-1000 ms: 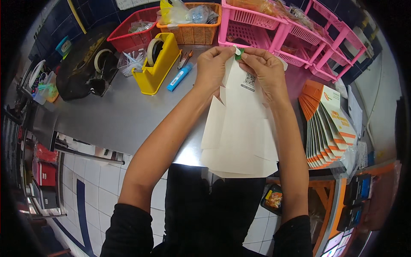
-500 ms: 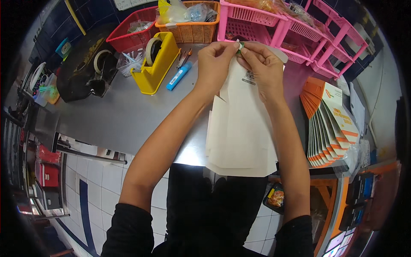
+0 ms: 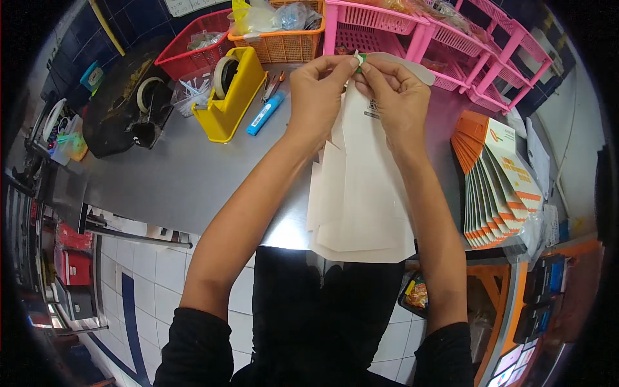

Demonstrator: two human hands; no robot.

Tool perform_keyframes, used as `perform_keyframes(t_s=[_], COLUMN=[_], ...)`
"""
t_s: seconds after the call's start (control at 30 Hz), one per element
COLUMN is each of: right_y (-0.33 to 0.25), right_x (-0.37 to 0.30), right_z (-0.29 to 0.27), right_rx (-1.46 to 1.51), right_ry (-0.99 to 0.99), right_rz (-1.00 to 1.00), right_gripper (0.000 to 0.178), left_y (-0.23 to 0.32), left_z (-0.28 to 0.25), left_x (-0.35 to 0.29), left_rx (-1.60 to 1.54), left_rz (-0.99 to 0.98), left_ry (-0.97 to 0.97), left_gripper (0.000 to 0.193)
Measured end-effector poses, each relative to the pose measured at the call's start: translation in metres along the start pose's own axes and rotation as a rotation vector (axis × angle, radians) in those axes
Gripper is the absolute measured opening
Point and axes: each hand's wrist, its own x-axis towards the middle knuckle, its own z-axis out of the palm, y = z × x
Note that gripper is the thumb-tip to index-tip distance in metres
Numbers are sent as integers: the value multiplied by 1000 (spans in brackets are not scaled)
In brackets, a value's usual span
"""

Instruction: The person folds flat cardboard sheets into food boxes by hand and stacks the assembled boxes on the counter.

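Observation:
My left hand (image 3: 316,93) and my right hand (image 3: 401,97) meet near the far side of the metal table. Thumbs and forefingers of both are closed on a small green-and-white piece (image 3: 360,59), perhaps a sticker; most of it is hidden by the fingertips. Beneath them a flat, cream-coloured sheet of folded card (image 3: 367,187) stretches toward me. Its near end reaches past the table's front edge. A dark square printed code shows on it beside my right hand.
A yellow tape dispenser (image 3: 213,118), a blue marker-like tube (image 3: 266,113) and a black tape dispenser (image 3: 122,109) stand left. Fanned orange-and-white folded cards (image 3: 493,193) lie right. Behind are a red basket (image 3: 177,55), an orange basket (image 3: 277,48) and pink racks (image 3: 416,45).
Both hands stay pinched on the small green-and-white piece, with the fingers shifted slightly. My left hand and the card sit a little farther left in view.

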Motion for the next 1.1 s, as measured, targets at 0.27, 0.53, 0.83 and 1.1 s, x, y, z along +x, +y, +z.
perform_keyframes(t_s=[0.27,0.53,0.83,1.1], right_y=[-5,0,-24,-38], right_x=[-3,-8,17,32], right_z=[2,8,-26,-47], right_rx=[-19,-38,277,116], right_ry=[44,91,64,304], right_rz=[48,-13,340,-42], right_gripper=[21,25,23,26], left_y=[-1,-3,19,37], left_z=[5,9,5,13], left_x=[-2,-5,-13,-41], left_rx=[-64,71,623,721], left_rz=[-12,129,649,199], left_ry=[1,11,-407,-466], left_gripper=[21,21,36,34])
